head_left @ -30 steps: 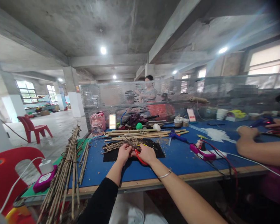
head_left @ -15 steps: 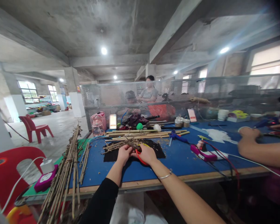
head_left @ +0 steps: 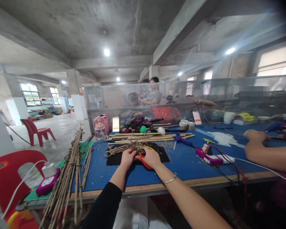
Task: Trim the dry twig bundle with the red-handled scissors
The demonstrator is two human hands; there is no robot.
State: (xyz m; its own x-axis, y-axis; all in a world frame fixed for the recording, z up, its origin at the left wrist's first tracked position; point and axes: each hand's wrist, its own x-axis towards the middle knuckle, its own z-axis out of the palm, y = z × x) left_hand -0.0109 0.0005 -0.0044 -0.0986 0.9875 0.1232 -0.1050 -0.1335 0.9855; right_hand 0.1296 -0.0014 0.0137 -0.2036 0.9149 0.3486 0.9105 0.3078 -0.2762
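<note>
My right hand is closed around scissors with red and yellow handles, their dark blades pointing away to the left. Beside it, my left hand is pinched shut close to the blades. What its fingertips hold is hidden, though thin dry twigs lie just beyond. Both hands rest over a black cloth littered with short twig pieces. The fingertips of the two hands nearly meet.
A tied bundle of long sticks leans over the left table edge near a purple power strip. Bamboo poles lie behind the cloth. A blue glue gun and another power strip are right; a co-worker's arm reaches in.
The scissors' blades have shifted slightly and look further apart. Both hands stay in nearly the same place. At the right, the co-worker's glue gun has moved a little.
</note>
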